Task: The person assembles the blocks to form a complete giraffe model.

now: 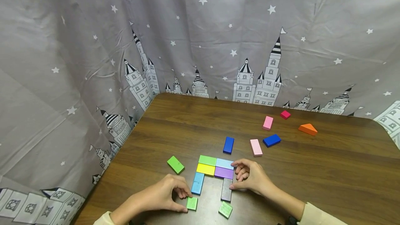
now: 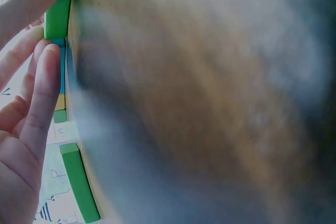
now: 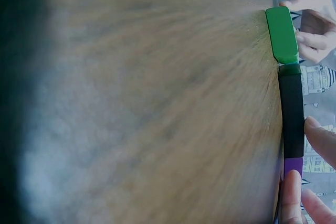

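Note:
My left hand [image 1: 164,194] pinches a small green square block [image 1: 192,203] between thumb and fingertip, just below a light-blue rectangular block [image 1: 197,183]. My right hand [image 1: 253,177] rests along the right side of the block figure, thumb at the edge of a dark block [image 1: 226,189] and a fingertip at the pale-blue block [image 1: 224,164]. A purple block [image 1: 223,173], a yellow block [image 1: 205,169] and a green rectangular block [image 1: 207,160] complete the upper rows. Below the dark block lies a second small green block [image 1: 225,209], slightly turned.
A loose green block [image 1: 176,164] lies left of the figure. Beyond it are blue blocks [image 1: 228,145] and pink blocks [image 1: 256,147]. Farther right sit a red block [image 1: 285,114] and an orange triangular block [image 1: 308,129]. A grey castle-print curtain [image 1: 200,37] borders the wooden table [image 1: 343,169].

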Motion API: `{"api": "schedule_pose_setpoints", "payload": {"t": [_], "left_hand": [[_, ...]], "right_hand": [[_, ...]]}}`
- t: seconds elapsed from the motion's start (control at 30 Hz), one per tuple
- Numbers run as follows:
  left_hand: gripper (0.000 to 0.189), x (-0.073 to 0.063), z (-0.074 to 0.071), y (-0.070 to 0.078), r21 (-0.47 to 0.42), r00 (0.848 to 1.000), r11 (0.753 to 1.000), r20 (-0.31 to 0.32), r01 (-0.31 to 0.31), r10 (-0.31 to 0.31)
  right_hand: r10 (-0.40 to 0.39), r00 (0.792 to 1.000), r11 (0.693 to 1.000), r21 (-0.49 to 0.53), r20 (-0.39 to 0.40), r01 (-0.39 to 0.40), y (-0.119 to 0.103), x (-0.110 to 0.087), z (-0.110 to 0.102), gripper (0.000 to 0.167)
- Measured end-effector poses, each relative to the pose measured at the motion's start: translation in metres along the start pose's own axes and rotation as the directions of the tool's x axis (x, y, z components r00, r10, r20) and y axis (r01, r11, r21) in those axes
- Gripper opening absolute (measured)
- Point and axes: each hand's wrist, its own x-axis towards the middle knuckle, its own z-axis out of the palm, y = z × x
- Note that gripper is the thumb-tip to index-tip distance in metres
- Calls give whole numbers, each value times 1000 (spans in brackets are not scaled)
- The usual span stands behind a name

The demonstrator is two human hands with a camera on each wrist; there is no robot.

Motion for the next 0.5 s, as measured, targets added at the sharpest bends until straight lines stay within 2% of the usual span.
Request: {"api": "schedule_pose_setpoints", "payload": {"t": [0.5], "left_hand": [[26, 6, 0, -8, -27, 1000, 1000, -4, 5, -5]], "right_hand": [[-1, 1000, 1000, -6, 5, 1, 1, 0, -1, 58]]}}
